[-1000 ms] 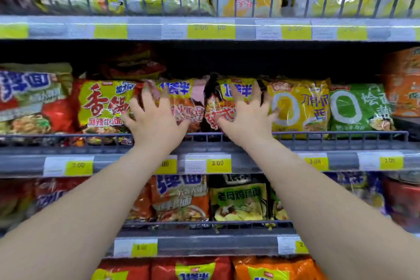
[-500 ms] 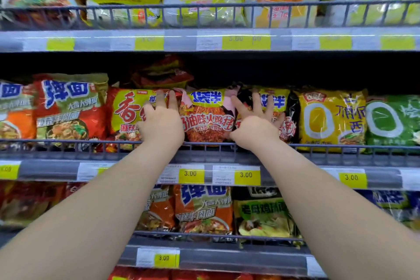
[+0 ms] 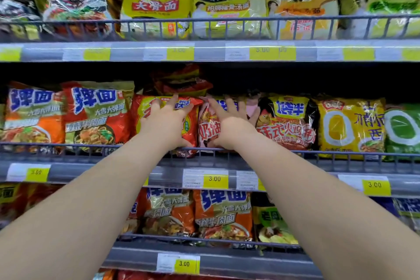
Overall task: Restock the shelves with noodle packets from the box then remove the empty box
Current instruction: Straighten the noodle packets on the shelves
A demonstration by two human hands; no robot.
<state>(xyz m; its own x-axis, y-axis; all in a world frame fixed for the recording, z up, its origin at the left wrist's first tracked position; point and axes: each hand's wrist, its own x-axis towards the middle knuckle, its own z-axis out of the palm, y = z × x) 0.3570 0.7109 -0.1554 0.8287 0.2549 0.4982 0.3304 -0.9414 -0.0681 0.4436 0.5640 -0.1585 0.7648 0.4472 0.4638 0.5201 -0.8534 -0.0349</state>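
Head view, looking at a stocked shop shelving unit, both arms extended forward to the middle shelf (image 3: 341, 166).

Finding 1, hands: the left hand (image 3: 167, 124) lies flat on the face of a red-and-yellow noodle packet (image 3: 139, 118), fingers spread and pointing up, thumb low near the wire rail (image 3: 341, 154). The right hand (image 3: 230, 124) lies the same way on the neighbouring pink noodle packet (image 3: 209, 129). Neither hand appears to clasp anything; both are spread and pressing.

Finding 2, position: the two packets stand upright behind the rail, long axis vertical, faces to the camera, touching side by side. They lie directly under the palms, straight ahead of the person. The seam between them runs between the two hands. Reach looks about equal; each hand serves its own packet.

Finding 3, surroundings: a loose red packet (image 3: 181, 82) lies flat on top of the row, just above the left hand's fingertips. A black-and-yellow packet (image 3: 286, 125) stands just right of the pink one.

Finding 4, box: not in view; its position cannot be stated.

Assessment: the step in hand appears to be squaring packets into the row. Any further push should go straight back, away from the rail. The loose packet above could slip forward if disturbed.
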